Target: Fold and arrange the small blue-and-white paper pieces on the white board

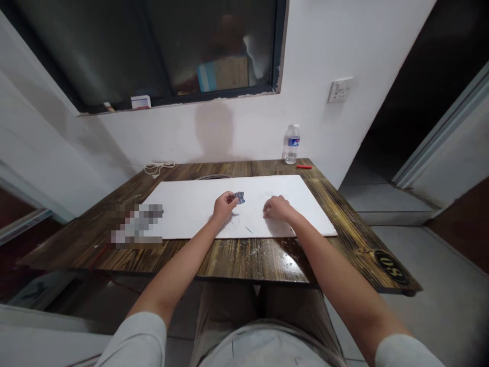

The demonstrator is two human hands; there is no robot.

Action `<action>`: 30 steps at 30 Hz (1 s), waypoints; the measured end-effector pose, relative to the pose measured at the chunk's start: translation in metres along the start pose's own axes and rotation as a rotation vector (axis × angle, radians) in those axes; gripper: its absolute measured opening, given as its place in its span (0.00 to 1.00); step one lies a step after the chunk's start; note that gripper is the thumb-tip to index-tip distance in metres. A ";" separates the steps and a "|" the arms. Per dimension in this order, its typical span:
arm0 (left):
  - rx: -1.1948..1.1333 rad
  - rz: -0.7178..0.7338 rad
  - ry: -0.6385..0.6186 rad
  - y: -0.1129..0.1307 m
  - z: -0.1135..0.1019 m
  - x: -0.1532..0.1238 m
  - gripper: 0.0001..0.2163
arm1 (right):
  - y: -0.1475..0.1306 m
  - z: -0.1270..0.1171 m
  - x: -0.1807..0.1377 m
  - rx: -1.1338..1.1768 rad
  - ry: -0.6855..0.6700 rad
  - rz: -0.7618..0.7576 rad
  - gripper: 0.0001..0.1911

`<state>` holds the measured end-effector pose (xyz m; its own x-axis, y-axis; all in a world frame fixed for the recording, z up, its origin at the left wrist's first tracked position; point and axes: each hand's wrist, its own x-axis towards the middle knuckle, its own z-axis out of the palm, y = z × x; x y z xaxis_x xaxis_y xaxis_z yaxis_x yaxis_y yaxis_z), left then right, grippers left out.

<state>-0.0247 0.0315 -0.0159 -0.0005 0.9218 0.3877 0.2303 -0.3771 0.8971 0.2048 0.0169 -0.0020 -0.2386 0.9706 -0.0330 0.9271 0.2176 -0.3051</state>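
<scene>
Between the thumb and fingers of my left hand (224,205) is a small dark-blue patterned piece (240,198) with an uneven edge; its exact kind is too small to tell. Over the right part of a white board (187,209), my right hand (278,208) has its fingers curled down close to the surface. Whatever those fingers pinch, if anything, is hidden. A thin dark sliver (248,229) lies on the board between my hands, nearer its front edge. Another fine dark line (269,195) shows just behind my right fingers.
The wooden table (260,265) carries the board. A clear water bottle (292,145) and a red stick-like item (304,167) stand and lie at the back right. White cord (158,167) is at the back left. Pixelated items (139,227) cover the board's left end.
</scene>
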 end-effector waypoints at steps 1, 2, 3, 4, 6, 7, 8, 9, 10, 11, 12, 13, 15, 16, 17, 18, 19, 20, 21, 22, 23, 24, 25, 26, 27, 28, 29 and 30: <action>0.000 -0.002 0.001 0.000 0.000 0.000 0.09 | -0.001 -0.001 -0.001 -0.015 0.010 0.003 0.11; -0.002 -0.004 0.000 0.001 0.000 0.000 0.09 | -0.002 -0.001 -0.001 -0.024 0.009 0.007 0.11; -0.005 -0.006 0.000 0.001 0.000 0.000 0.09 | -0.003 -0.002 -0.002 -0.028 0.001 0.011 0.10; -0.009 -0.008 -0.001 0.001 0.000 0.000 0.09 | -0.004 -0.003 -0.003 -0.028 -0.011 0.012 0.09; -0.015 -0.009 -0.007 0.000 0.000 0.000 0.09 | -0.006 -0.004 -0.005 -0.020 -0.026 0.011 0.08; -0.015 -0.008 -0.012 0.000 0.000 0.000 0.09 | -0.006 -0.004 -0.005 -0.014 -0.031 0.009 0.08; -0.013 -0.006 -0.015 0.000 0.000 0.000 0.09 | -0.007 -0.005 -0.006 -0.009 -0.034 0.007 0.08; -0.008 -0.005 -0.017 0.000 0.000 0.000 0.09 | -0.007 -0.005 -0.006 -0.007 -0.037 0.007 0.08; -0.004 -0.005 -0.018 0.000 0.000 0.000 0.09 | -0.007 -0.005 -0.006 -0.005 -0.039 0.008 0.08; 0.000 -0.007 -0.018 0.000 0.000 0.000 0.09 | -0.007 -0.004 -0.005 -0.003 -0.037 0.011 0.09; 0.002 -0.009 -0.016 0.000 -0.001 0.000 0.09 | -0.007 -0.004 -0.005 -0.001 -0.036 0.012 0.09; 0.004 -0.011 -0.016 0.000 -0.001 0.000 0.09 | -0.007 -0.004 -0.005 0.002 -0.034 0.013 0.09; 0.008 -0.010 -0.017 0.000 -0.001 0.001 0.09 | -0.006 -0.003 -0.005 0.014 -0.028 0.007 0.09; 0.010 -0.009 -0.019 0.000 -0.001 0.001 0.09 | -0.006 -0.003 -0.005 0.024 -0.019 0.001 0.09; 0.012 -0.008 -0.021 -0.001 -0.002 0.001 0.09 | -0.005 -0.002 -0.005 0.036 -0.009 -0.006 0.08; 0.012 -0.009 -0.024 -0.001 -0.002 0.001 0.09 | -0.004 -0.002 -0.005 0.053 0.006 -0.016 0.08; 0.010 -0.010 -0.027 -0.002 -0.002 0.001 0.09 | -0.004 -0.001 -0.005 0.074 0.022 -0.027 0.07; 0.009 -0.012 -0.031 -0.002 -0.002 0.001 0.09 | -0.003 -0.001 -0.005 0.102 0.042 -0.045 0.07; 0.010 -0.014 -0.037 -0.002 -0.001 0.001 0.09 | -0.002 0.000 -0.005 0.135 0.065 -0.065 0.06; 0.013 -0.016 -0.044 -0.002 -0.001 0.001 0.09 | -0.002 0.000 -0.005 0.176 0.090 -0.090 0.07; 0.013 -0.019 -0.051 -0.002 -0.001 0.000 0.09 | -0.002 0.001 -0.005 0.225 0.113 -0.121 0.07; 0.011 -0.021 -0.058 -0.002 -0.001 0.000 0.10 | -0.002 0.001 -0.005 0.282 0.134 -0.159 0.08; 0.008 -0.024 -0.064 -0.001 -0.001 0.000 0.10 | -0.004 0.001 -0.004 0.343 0.154 -0.201 0.08; 0.004 -0.026 -0.066 -0.001 0.000 0.000 0.10 | -0.006 0.000 -0.004 0.402 0.176 -0.252 0.07; -0.001 -0.027 -0.067 0.000 0.000 0.000 0.10 | -0.008 0.000 -0.004 0.451 0.204 -0.313 0.05; -0.003 -0.029 -0.068 0.000 0.000 0.000 0.10 | -0.011 0.001 -0.004 0.487 0.250 -0.381 0.04; -0.002 -0.032 -0.072 0.001 0.000 -0.001 0.10 | -0.014 0.001 -0.004 0.510 0.311 -0.448 0.03; 0.001 -0.039 -0.081 0.001 0.000 -0.001 0.11 | -0.017 0.002 -0.005 0.523 0.381 -0.510 0.04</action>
<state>-0.0245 0.0296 -0.0153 0.0695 0.9400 0.3341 0.2324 -0.3409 0.9109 0.1900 0.0086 0.0010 -0.3925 0.7544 0.5261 0.4544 0.6564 -0.6022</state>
